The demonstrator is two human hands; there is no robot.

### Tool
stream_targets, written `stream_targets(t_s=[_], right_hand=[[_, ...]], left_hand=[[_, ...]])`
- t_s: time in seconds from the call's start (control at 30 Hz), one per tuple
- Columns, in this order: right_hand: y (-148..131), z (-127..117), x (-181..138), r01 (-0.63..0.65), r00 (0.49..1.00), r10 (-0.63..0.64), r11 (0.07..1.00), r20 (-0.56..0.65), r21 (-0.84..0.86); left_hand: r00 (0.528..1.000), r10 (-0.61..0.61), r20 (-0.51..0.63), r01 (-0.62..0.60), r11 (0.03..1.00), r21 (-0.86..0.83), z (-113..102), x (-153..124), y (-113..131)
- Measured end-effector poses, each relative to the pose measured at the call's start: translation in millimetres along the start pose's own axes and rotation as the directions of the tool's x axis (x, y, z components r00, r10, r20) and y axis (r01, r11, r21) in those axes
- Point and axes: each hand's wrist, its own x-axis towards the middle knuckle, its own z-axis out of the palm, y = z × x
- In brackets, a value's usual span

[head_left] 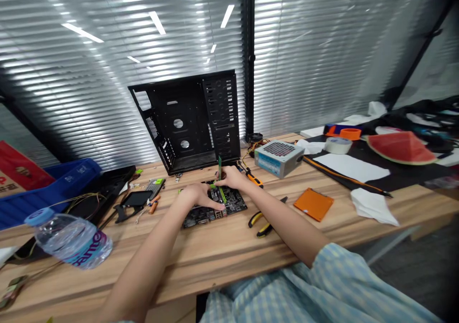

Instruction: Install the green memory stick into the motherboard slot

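Holding green card [220, 166] upright at circuit board [234, 201] on bench [201, 256], right hand [230, 177] pinching it, left hand [196, 196] spread over board; seated or not, can't tell; board, power box [285, 158] outside case [191, 105].

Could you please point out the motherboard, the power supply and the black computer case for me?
Motherboard [234, 200]: head view, on the bare board right of the thumb.
Power supply [271, 164]: head view, on its labelled side.
Black computer case [194, 118]: head view, on its inner panel.

Wd tbl [201, 253] | on top: blk mobo [235, 200] | PC case [191, 117] | PSU [278, 158] | pliers [266, 230] | orng panel [314, 204] | wtr btl [73, 240]
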Motion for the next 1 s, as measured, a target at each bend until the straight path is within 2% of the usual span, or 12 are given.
stream_targets(t_s=[0.13,0.33,0.53,0.67,0.87,0.93,1.0], right_hand=[[-1.7,-0.1,-0.6,-0.007,1.0,0.007,1.0,-0.011,0.008],[-2.6,-0.1,-3.1,-0.026,1.0,0.028,0.99,-0.012,0.142],[-11.3,-2.6,-5.4,0.03,0.999,-0.028,0.998,-0.046,0.049],[-14.1,0.5,-5.0,0.024,0.991,-0.019,0.999,-0.129,0.044],[-18.2,0.8,-1.7,0.0,0.956,0.065,0.976,-0.286,0.22],[-20.7,-1.3,0.1,-0.012,0.956,0.091,0.962,-0.279,0.273],[-23.9,-4.3,2.3,-0.059,0.969,0.135,0.939,-0.206,0.338]], left_hand=[[1.0,0.006,-0.002,-0.006,1.0,-0.003,0.0,0.0,0.5],[1.0,-0.01,-0.021,0.009,1.0,-0.011,0.5,-2.0,1.9],[1.0,-0.007,-0.011,0.006,1.0,-0.009,0.0,-2.1,2.4],[1.0,-0.001,-0.017,0.001,1.0,-0.016,-0.4,-4.5,3.6],[1.0,-0.012,-0.025,0.012,1.0,-0.012,-0.3,-4.2,4.0],[1.0,-0.012,-0.02,0.012,1.0,-0.004,-0.9,-5.2,4.4],[1.0,-0.011,-0.018,0.011,1.0,-0.003,-1.7,-6.8,5.0]])
